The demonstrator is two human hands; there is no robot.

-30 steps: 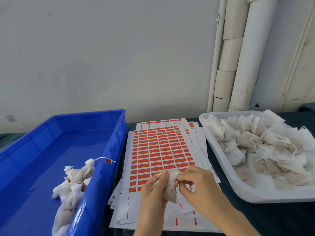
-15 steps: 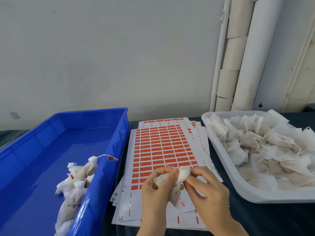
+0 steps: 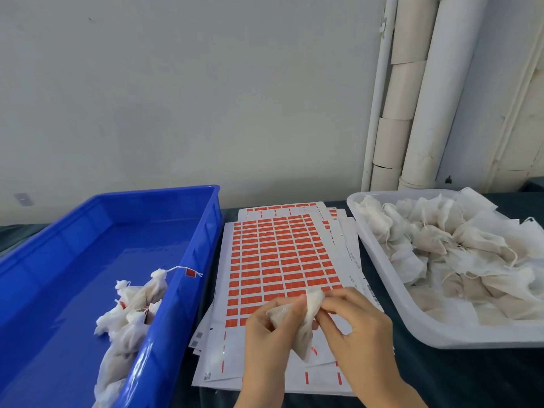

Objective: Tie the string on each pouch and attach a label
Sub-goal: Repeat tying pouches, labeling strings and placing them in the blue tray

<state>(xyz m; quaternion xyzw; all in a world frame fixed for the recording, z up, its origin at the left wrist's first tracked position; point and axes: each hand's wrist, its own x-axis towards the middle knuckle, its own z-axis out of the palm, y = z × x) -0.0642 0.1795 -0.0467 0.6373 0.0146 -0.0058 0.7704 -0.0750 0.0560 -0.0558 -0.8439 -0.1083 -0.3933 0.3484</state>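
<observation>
Both my left hand (image 3: 266, 328) and right hand (image 3: 351, 322) pinch the pouch (image 3: 297, 316) neck, tying; next, a label (image 3: 275, 270).

blue bin (image 3: 188, 260) left, white tray (image 3: 379, 260) right, label sheets (image 3: 282, 260) between

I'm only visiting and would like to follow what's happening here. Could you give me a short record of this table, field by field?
held: pouch, above the label sheets
left hand: holds the pouch
right hand: pinches its top
blue bin: tied pouches, one with a red label on its string
white tray: piled pouches, no labels seen
stage: held pouch shows no label yet
</observation>
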